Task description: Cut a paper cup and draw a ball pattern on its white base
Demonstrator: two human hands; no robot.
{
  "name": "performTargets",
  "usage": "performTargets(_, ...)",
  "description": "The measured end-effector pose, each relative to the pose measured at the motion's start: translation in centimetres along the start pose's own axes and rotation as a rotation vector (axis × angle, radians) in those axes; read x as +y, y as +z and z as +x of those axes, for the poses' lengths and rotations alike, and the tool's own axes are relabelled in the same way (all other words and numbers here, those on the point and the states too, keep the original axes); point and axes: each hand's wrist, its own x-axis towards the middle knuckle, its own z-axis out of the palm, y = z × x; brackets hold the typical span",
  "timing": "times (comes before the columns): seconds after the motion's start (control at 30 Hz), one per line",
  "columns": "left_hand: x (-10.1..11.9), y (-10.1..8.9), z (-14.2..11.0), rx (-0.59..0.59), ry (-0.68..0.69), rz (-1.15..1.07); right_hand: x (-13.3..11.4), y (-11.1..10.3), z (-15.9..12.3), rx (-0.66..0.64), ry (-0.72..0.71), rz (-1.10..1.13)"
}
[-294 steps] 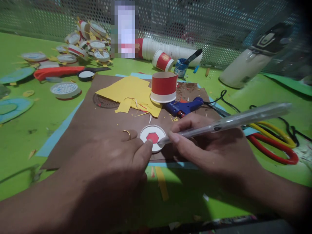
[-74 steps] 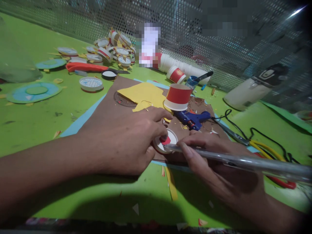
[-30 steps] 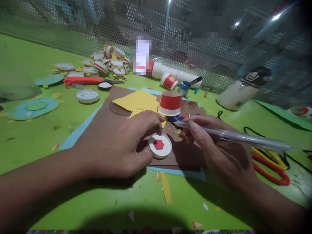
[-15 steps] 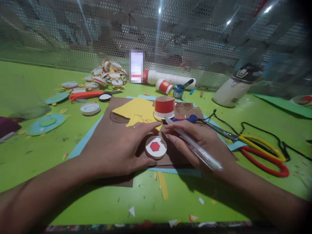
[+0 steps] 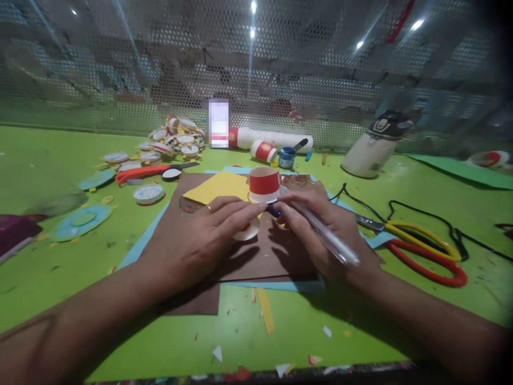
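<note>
Slender, clear-barrelled pen (image 5: 328,232); pale disc (image 5: 249,232), mostly covered, apparently round.

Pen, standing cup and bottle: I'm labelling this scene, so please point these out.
Pen (image 5: 327,233): head view, on its clear barrel.
Standing cup (image 5: 263,185): head view, on its red band.
Bottle (image 5: 366,152): head view, on its pale body.

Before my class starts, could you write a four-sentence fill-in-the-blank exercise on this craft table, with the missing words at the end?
1. From the person's side, the scissors lie to the ____ of the right hand, which holds a pen.
2. One handle loop of the scissors is red; the other is ____.
3. The large sheet beneath the left hand and the round disc is coloured ____.
4. The paper cup section nearest the hands is white and ____.

Missing words: right; yellow; brown; red.
</note>
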Motion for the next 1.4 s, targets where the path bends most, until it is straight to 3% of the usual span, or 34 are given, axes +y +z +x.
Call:
performTargets(0.1, -0.2, -0.1, -0.3, -0.072, 0.029, 0.035, -0.1, -0.1, 0.1, -0.045, 0.013, -0.008)
performTargets(0.27, 0.6, -0.5, -0.5, -0.107, 0.029, 0.067, -0.4, 0.1, -0.2, 0.016, -0.062, 0.013)
performTargets(0.47, 0.8, -0.4, -0.5, -0.055, 0.073, 0.088, -0.6, -0.2, 0.0, 0.01, -0.06, -0.051)
performTargets(0.63, 0.2, 0.1, -0.7, 0.013, -0.005, 0.112, -0.8, -0.5, 0.1, -0.063, -0.029, -0.169)
performTargets(0.83, 0.5, 0.0, -0.5, -0.141, 0.009, 0.081, -0.8, -0.6, 0.1, -0.102, -0.06, -0.227)
performTargets(0.93, 0.6, 0.3, -0.3, -0.09, 0.016, 0.067, -0.8, -0.6, 0.2, -0.129, -0.064, -0.249)
performTargets(1.1, -0.5, 0.7, -0.3, 0.015, -0.248, 0.086, -1.0, -0.8, 0.3, -0.167, -0.058, -0.291)
performTargets(1.23, -1.6, 0.2, -0.5, 0.096, -0.608, -0.289, -0.8, -0.6, 0.1, -0.227, -0.089, -0.299)
performTargets(1.4, -1.8, -0.1, -0.4, 0.176, -0.71, -0.614, 0.1, 0.9, -0.6, -0.26, -0.16, -0.16)
